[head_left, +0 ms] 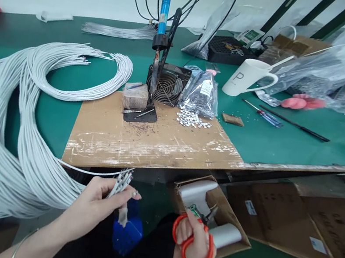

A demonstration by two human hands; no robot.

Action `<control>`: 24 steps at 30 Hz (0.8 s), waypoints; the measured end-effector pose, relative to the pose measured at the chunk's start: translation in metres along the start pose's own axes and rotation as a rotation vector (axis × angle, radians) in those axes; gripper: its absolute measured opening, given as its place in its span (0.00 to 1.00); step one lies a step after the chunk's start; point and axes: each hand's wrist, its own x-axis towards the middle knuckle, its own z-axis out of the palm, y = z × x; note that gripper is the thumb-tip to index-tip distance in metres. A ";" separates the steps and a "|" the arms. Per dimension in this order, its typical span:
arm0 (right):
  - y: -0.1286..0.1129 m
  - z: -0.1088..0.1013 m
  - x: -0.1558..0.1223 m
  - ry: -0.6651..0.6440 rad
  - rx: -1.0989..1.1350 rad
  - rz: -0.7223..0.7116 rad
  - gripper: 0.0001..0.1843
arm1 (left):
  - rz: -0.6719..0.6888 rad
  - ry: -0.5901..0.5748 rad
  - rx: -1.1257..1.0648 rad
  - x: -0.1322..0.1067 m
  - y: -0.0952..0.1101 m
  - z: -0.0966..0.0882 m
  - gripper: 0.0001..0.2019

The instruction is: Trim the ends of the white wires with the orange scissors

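Note:
My left hand (98,198) is closed on a small bunch of white wire ends (121,182) that lead back to the big coil of white wires (2,126) draped over the bench's left side. My right hand (193,248) grips orange-handled scissors (192,241), its fingers through the loops, the blades pointing up and away into an open cardboard box (212,207) below the bench edge. Both hands sit below the worn cardboard mat (153,143). A blue object (126,232) lies in my lap between them.
On the mat stand a soldering iron in its holder (161,33), a small fan (167,84), a brown block (135,96), and a pile of small metal parts (192,120) by a parts bag (200,94). A white mug (247,77), screwdrivers (263,114) and plastic bags (337,64) lie to the right.

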 end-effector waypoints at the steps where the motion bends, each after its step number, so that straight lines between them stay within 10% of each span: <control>1: 0.001 -0.003 -0.003 0.019 0.008 0.012 0.33 | -0.015 0.011 -0.004 0.002 -0.001 0.000 0.19; 11: 0.002 -0.042 -0.008 0.011 -0.062 0.034 0.31 | 0.074 -0.009 -0.024 0.004 0.001 -0.009 0.13; 24: -0.025 -0.003 -0.040 -0.172 -0.341 -0.172 0.27 | 0.005 0.031 -0.125 -0.008 0.007 0.002 0.09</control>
